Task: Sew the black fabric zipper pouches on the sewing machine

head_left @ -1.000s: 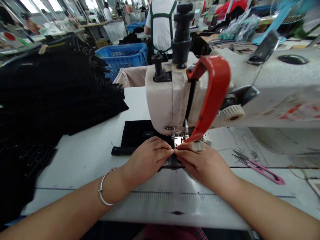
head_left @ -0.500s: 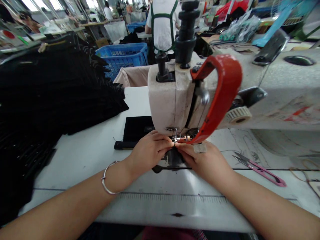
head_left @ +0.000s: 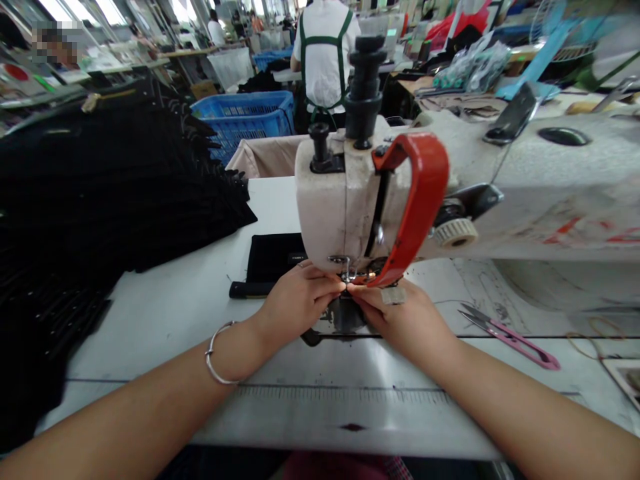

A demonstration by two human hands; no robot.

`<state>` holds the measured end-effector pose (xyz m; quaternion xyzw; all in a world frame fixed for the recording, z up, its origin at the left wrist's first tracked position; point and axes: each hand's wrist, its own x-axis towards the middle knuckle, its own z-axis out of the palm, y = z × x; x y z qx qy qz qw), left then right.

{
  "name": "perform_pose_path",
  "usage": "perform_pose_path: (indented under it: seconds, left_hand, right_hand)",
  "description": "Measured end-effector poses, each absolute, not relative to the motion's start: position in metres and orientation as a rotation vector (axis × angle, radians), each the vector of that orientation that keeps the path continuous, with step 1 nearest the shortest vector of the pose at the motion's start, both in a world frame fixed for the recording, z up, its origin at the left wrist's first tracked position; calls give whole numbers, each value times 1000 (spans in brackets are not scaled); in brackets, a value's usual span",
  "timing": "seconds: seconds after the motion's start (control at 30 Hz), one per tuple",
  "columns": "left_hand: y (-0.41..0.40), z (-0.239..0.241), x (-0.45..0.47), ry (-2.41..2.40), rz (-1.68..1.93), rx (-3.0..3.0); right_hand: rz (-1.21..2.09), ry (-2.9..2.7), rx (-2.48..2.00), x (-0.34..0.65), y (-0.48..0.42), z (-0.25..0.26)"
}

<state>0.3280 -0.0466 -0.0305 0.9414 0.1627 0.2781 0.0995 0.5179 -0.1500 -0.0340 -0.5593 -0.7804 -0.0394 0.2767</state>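
Note:
A black fabric piece (head_left: 274, 257) with a small label and a rolled front edge lies flat at the sewing machine (head_left: 325, 213), partly under its head. My left hand (head_left: 303, 300), thumb and fingers pinched together, grips its edge just left of the needle and presser foot (head_left: 347, 270). From the right, my right hand (head_left: 400, 313) pinches at the same spot, partly behind the red guard (head_left: 423, 200). The fingertips of both hands nearly meet in front of the foot. The cloth between the fingers is mostly hidden.
Pink-handled thread snips (head_left: 515, 337) lie to the right of my right hand. A large pile of black garments (head_left: 110, 180) covers the left side. Behind the table stand a blue basket (head_left: 245, 113) and a fabric-lined bin (head_left: 270, 157). A person (head_left: 325, 60) is farther back.
The view has shifted slightly, so the machine head and red guard appear a little lower and farther left. Both hands keep their pinch by the needle with hardly any movement.

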Motion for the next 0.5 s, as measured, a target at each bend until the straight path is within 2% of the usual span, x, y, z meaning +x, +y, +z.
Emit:
perform_pose_path:
  seconds: [0.33, 0.5]
  left_hand:
    - [-44, -33, 329, 562, 781, 2772]
    - [-44, -23, 321, 530, 805, 2743]
  right_hand:
    - [39, -2029, -1492, 515, -146, -39]
    - [-18, -2100, -1572, 509, -143, -27]
